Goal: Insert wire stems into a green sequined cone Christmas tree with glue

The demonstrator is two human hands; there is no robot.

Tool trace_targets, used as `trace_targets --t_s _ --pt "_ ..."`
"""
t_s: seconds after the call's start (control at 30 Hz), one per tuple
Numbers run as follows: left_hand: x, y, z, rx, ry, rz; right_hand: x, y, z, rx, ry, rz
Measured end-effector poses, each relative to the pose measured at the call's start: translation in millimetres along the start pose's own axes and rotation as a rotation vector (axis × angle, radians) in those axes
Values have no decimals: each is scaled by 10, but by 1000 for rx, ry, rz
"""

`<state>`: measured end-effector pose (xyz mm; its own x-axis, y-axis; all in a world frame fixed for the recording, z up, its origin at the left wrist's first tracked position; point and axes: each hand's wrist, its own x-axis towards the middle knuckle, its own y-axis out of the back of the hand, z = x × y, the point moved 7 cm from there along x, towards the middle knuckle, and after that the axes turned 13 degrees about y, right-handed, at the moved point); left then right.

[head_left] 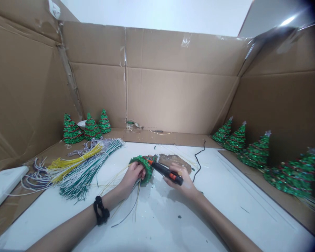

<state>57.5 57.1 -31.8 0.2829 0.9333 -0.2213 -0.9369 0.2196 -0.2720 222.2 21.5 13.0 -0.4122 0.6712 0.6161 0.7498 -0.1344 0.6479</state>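
My left hand (135,175) is closed at the base of a small green Christmas tree (147,175), which lies tilted with its underside towards me. Thin yellow and dark wires (137,199) trail from the base past my left wrist. In my right hand (182,180) is a black-and-orange pen-shaped tool (166,170), its kind unclear. The orange front end of the tool points left and meets the side of the tree; whether the tip touches is too small to tell. My left fingers are partly hidden by the base.
Bundled white, yellow and green wires (86,168) lie at left, near a white flat box (6,187). Finished-looking trees stand at back left (91,127) and along the right (256,150). A black cord (196,159) lies behind my right hand. Cardboard walls (181,98) enclose the white tabletop (157,224).
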Motion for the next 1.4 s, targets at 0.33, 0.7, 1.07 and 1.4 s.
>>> trace_targets --t_s 0.33,0.7,1.07,1.4 --pt "14 11 0 -8 -4 3 -9 21 13 14 14 12" --pt "-18 -2 15 13 -10 12 -7 13 -12 16 15 17" --pt "7 16 8 25 -23 13 -5 17 -30 0 19 17" --pt "36 47 -16 -2 -13 10 4 151 164 -81 -41 32"
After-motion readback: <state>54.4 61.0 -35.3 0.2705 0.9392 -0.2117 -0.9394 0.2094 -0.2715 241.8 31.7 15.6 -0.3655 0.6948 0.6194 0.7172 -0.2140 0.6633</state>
